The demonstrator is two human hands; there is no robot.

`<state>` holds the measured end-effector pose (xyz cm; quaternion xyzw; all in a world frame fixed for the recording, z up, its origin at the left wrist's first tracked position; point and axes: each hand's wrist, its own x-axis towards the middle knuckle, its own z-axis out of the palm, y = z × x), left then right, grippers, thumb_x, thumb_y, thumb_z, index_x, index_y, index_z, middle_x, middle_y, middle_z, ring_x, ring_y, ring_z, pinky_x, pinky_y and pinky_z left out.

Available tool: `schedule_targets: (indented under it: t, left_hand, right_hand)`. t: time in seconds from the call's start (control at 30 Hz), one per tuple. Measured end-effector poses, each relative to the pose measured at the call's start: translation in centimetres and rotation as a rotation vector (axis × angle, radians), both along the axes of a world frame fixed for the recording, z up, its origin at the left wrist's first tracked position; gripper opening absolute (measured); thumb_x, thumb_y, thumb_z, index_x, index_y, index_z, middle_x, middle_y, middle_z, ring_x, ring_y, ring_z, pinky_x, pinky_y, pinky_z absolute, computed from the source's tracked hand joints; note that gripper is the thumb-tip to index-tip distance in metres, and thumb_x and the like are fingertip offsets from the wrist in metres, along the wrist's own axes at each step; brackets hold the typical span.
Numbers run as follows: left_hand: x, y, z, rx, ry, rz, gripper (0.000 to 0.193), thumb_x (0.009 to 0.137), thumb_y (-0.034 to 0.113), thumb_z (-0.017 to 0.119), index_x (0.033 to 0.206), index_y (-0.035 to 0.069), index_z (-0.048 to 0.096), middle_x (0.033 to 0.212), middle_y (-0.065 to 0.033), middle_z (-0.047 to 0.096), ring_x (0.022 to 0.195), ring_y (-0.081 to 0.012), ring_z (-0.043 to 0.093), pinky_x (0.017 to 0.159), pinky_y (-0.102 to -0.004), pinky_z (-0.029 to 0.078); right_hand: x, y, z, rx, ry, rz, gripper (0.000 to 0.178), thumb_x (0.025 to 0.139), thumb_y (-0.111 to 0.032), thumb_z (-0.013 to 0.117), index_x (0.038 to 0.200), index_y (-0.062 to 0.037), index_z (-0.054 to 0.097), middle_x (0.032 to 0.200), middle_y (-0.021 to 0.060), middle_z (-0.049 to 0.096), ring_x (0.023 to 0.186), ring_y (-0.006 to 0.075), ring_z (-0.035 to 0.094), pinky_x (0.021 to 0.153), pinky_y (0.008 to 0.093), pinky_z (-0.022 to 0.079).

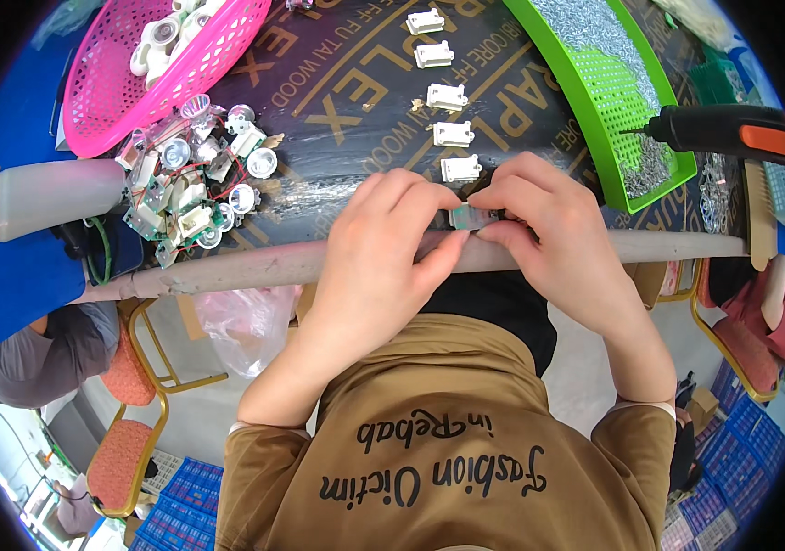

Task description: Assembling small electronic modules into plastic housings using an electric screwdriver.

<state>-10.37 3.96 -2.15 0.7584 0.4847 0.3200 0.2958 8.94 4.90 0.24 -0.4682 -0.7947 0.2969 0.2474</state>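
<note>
Near the table's front edge, my left hand (376, 241) and my right hand (560, 231) pinch a small part with a green circuit board (466, 218) between their fingertips. Fingers cover much of it, so its full shape is hidden. Just beyond it, small white plastic housings (460, 168) stand in a column running away from me, several in all. To the left of my left hand lies a loose heap of circuit boards with clear round lenses and thin red wires (192, 174).
A pink basket (99, 101) with white parts stands at the far left, beside a translucent container (53, 200). On the right, a green tray (594, 92) holds screws. A black and orange electric screwdriver (718, 129) juts in over the tray. Other people sit behind.
</note>
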Motion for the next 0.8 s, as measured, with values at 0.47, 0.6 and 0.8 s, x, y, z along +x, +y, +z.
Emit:
schedule_targets:
  t: [0.47, 0.6, 0.8]
  left_hand:
    - [-0.35, 0.16, 0.07, -0.037, -0.063, -0.002, 0.025, 0.072, 0.004, 0.077, 0.095, 0.002, 0.067, 0.092, -0.0094, 0.064, 0.083, -0.0246, 0.063, 0.071, -0.0331, 0.051]
    - [-0.3, 0.24, 0.14, 0.002, -0.023, -0.01, 0.025, 0.071, 0.005, 0.078, 0.094, 0.002, 0.067, 0.093, -0.0096, 0.064, 0.085, -0.0256, 0.063, 0.072, -0.0343, 0.051]
    - [0.22, 0.22, 0.39, -0.025, -0.011, 0.004, 0.027, 0.072, 0.005, 0.077, 0.097, 0.004, 0.066, 0.092, -0.0087, 0.064, 0.081, -0.0245, 0.062, 0.07, -0.0332, 0.051]
  right_hand:
    - [-0.16, -0.16, -0.14, -0.048, 0.015, -0.043, 0.021, 0.073, 0.003, 0.069, 0.092, -0.0003, 0.062, 0.089, 0.0118, 0.059, 0.081, 0.0333, 0.061, 0.068, 0.0411, 0.049]
    - [-0.21, -0.17, -0.04, -0.029, -0.002, -0.041, 0.021, 0.072, 0.003, 0.069, 0.092, -0.0001, 0.062, 0.089, 0.0117, 0.058, 0.081, 0.0332, 0.061, 0.068, 0.0412, 0.049]
    - [-0.39, -0.09, 0.21, -0.022, -0.014, -0.037, 0.021, 0.071, 0.004, 0.069, 0.09, 0.0009, 0.063, 0.088, 0.0119, 0.059, 0.082, 0.0333, 0.061, 0.069, 0.0409, 0.049]
